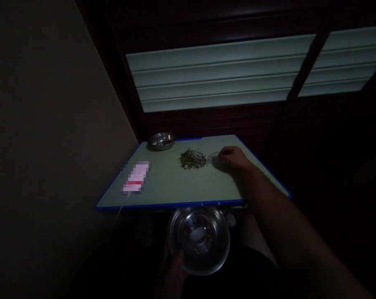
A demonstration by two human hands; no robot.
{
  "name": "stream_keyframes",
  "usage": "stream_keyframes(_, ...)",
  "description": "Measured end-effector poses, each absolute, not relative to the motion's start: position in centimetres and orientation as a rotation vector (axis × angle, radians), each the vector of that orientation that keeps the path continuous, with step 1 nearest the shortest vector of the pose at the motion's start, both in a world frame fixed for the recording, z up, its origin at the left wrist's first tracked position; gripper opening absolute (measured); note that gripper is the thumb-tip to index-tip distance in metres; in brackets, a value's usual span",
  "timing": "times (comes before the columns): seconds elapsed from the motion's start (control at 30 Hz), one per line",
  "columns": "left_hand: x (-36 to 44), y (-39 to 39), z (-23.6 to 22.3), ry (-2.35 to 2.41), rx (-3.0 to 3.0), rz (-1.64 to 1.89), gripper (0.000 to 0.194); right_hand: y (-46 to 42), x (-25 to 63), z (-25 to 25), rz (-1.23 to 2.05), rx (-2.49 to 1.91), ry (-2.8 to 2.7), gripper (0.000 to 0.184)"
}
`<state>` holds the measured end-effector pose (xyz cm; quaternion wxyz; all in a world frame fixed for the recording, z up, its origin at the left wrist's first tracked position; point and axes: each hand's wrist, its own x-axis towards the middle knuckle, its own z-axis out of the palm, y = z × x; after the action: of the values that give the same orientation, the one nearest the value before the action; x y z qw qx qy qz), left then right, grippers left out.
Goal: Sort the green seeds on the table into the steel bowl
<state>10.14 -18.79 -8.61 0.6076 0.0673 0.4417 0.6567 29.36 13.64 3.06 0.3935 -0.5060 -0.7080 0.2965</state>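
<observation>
Right hand (233, 157) pinches a thin, translucent, curved-edged piece (213, 155), too dim to identify, seemingly running sideways and pointing left at the loose heap of small greenish grains (192, 159) on the pale-green, blue-edged tabletop (163, 182). Heap sits just left of this nearer hand, roundish, no clear long axis. Left hand (174, 270) clamps a round shiny steel bowl (218, 251), mouth up, below the near edge.

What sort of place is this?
Probably a dim corner of a home, though the picture is dark: a pale-green table with a blue rim stands before dark reddish-brown panelling with pale horizontal slats, and the person's left hand holds a shiny round metal bowl.
</observation>
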Motion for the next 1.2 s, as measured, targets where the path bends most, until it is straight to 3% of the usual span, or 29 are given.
stream_keyframes(1.0, 10.1, -18.9, -8.7, 1.014, 0.151, 1.516, 0.077, 13.8, 29.1, 2.4, 0.749, -1.264, -1.913, 0.018)
stream_keyframes(1.2, 9.7, -19.1, -8.6, 1.007, 0.259, 1.502, 0.07, 14.1, 29.1, 2.0, 0.741, -1.23, -1.94, 0.023)
